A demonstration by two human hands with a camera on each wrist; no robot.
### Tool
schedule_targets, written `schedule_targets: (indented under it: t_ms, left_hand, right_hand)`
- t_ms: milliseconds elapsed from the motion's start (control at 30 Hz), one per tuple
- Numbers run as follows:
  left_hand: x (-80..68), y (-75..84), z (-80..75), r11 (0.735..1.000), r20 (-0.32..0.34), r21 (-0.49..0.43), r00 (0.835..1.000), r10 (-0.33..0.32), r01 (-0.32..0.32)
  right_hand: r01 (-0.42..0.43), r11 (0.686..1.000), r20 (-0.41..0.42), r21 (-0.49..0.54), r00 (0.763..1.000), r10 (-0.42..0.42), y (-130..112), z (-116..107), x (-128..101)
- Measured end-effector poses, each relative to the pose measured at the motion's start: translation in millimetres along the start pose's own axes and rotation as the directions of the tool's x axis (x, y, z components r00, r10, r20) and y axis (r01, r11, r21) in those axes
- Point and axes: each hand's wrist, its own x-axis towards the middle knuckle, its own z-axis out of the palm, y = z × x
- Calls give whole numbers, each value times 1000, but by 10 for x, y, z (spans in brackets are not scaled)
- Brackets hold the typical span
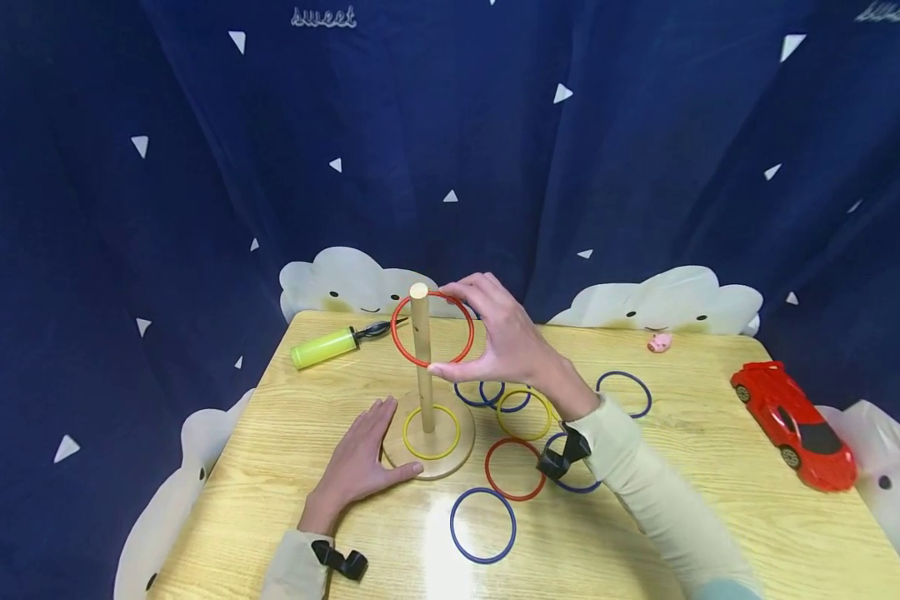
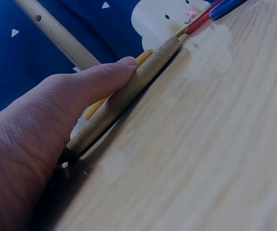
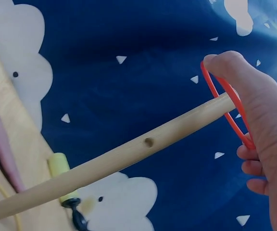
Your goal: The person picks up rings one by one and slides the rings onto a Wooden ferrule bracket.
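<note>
A wooden peg stand stands upright on a round base, with a yellow ring lying round the foot of its peg. At the base's near left edge, my left hand holds the rim between spread thumb and fingers; the left wrist view shows the thumb on the edge. My right hand pinches a red ring between thumb and fingers at the peg's top. In the right wrist view, that ring appears to encircle the peg's upper end.
Right of the base lie several blue rings, a yellow ring and another red ring. A yellow-green hand pump lies at the back left. A red toy car and a small pink pig are on the right.
</note>
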Motion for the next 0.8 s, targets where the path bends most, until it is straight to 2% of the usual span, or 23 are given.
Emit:
schedule_targets:
  t_ms: [233,400,633,800]
  left_hand:
    - [-2,13,-14,1000,2,-3,1000,-5,5]
    - [4,13,-8,1000,7,3,1000,-13,12]
    - [-6,0,-4,1000,-9,0,1000,-3,3]
    - [5,-8,2,1000,-7,-1,1000,-6,6]
  right_hand:
    - [-63,998,58,-15,996,64,85,215,-270]
    - [-131,991,111,-9,985,131,140,367,-489]
    - [-252,967,197,-42,947,255,289,636,-827]
    - [-293,952,249,-92,919,307,391,819,-1037]
